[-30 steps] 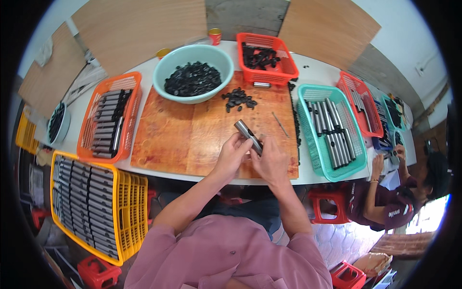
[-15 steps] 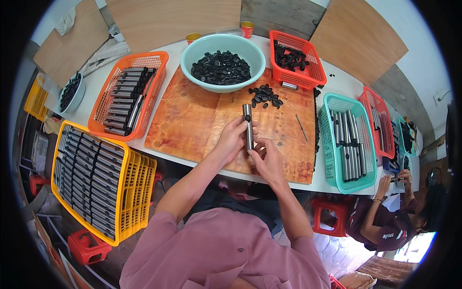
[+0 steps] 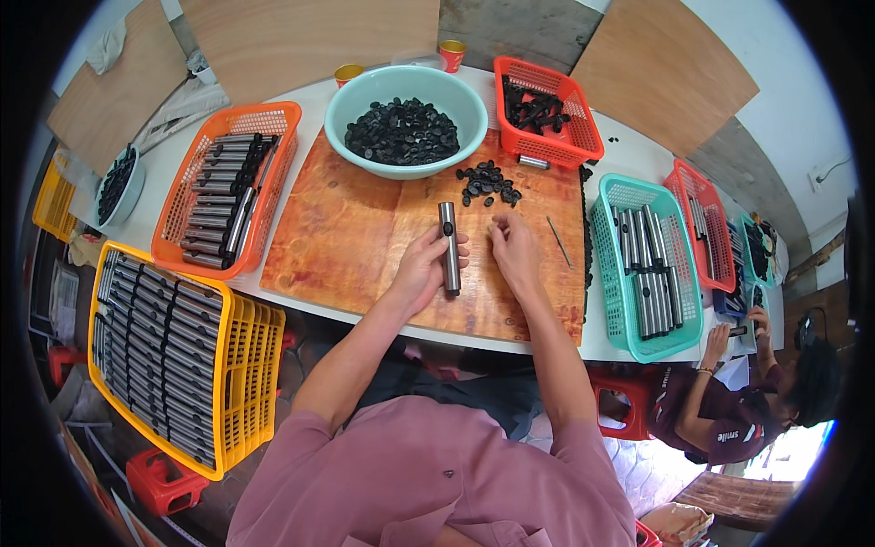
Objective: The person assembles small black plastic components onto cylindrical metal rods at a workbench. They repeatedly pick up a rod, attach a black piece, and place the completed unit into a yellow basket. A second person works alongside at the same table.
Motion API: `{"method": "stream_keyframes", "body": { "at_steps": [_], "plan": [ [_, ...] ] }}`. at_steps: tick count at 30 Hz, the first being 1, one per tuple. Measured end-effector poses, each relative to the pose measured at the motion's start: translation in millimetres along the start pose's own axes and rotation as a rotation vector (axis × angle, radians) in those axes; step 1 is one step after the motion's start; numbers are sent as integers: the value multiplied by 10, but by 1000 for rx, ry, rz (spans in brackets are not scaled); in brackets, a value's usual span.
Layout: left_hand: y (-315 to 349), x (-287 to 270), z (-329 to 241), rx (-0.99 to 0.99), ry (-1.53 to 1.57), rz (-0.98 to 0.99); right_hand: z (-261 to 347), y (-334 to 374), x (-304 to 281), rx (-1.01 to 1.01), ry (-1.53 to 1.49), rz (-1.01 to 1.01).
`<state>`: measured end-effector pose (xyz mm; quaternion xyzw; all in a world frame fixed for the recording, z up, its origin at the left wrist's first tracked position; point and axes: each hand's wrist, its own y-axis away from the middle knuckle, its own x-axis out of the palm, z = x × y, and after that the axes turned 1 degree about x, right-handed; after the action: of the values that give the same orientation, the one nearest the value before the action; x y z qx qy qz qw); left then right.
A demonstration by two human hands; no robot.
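Note:
My left hand [image 3: 421,272] is wrapped round a short steel tube [image 3: 451,269], held nearly upright over the wooden board. A black oval piece sits on the tube's side near its upper end. To the right, my right hand [image 3: 516,253] is low over the board, its fingers curled in and pressed together. Whatever they may hold is hidden. Just beyond that hand lies a loose pile of small black oval caps [image 3: 488,182]. A thin rod [image 3: 559,242] lies on the board to its right.
A pale green bowl [image 3: 338,146] of black caps stands behind the board [image 3: 314,251]. An orange basket [image 3: 290,118] and a yellow crate [image 3: 246,365] of tubes are at left. A red basket [image 3: 583,123] and a green basket [image 3: 620,342] stand right. A co-worker [image 3: 720,415] works at far right.
My right hand has left the tube's lower end and moved up and right, toward the loose caps. My left hand still holds the tube. The whole view has shifted slightly.

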<state>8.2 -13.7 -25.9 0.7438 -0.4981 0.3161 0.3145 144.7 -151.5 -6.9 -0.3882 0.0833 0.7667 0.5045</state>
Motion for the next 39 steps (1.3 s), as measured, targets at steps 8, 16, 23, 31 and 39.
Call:
{"method": "stream_keyframes", "body": {
  "at_steps": [8,16,23,31,39],
  "plan": [
    [-13,-20,-1,14,11,-10,-51,-395,234,-166,221,-77],
    [-22,-2,20,29,-2,-4,-200,-260,240,129,-329,165],
    [-22,-12,9,5,-16,-5,-195,-216,141,84,-116,108],
    [4,21,-18,-22,-94,23,-48,-151,17,66,-41,166],
    [-13,12,-9,-35,-41,19,-65,-83,42,22,-153,99]
  ]
}}
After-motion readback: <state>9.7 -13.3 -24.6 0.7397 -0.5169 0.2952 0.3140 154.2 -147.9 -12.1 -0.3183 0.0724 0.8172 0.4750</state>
